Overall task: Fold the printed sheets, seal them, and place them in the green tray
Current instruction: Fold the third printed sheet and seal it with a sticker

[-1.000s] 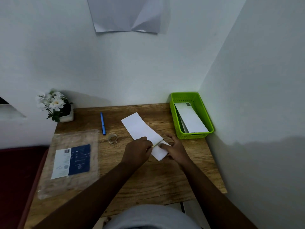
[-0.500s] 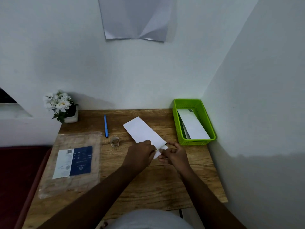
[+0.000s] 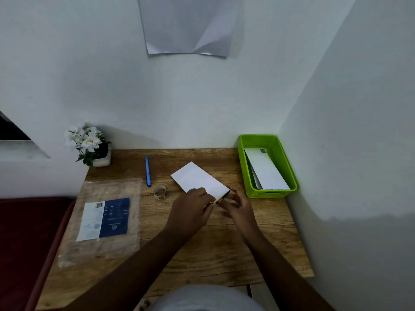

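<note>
From the head camera we look down at a wood-grain surface [image 3: 202, 254] set into a white corner. Near its middle lies a folded white sheet [image 3: 197, 179], a flat, long rectangle angled toward the back left. Both of our hands meet at its near right end: the left hand [image 3: 190, 212] pinches the lower edge, and the right hand [image 3: 238, 207] pinches the corner beside it. A thin yellowish strip shows at that edge between the fingertips; we cannot tell whether it is tape or a flap.

We judge the paper light, thin and limp, easy to crease or slide on the smooth wood, so it is best held at the edges with one hand steadying it.

At the back right stands the green tray [image 3: 243, 167], a perforated plastic basket with sealed white sheets already leaning inside. Left of the sheet sit a small roll of clear tape [image 3: 160, 192] and a blue pen [image 3: 147, 170]. Farther left lie a crinkly clear plastic packet [image 3: 103, 221] with a blue-and-white label, and a small white pot of white flowers [image 3: 89, 144].
</note>
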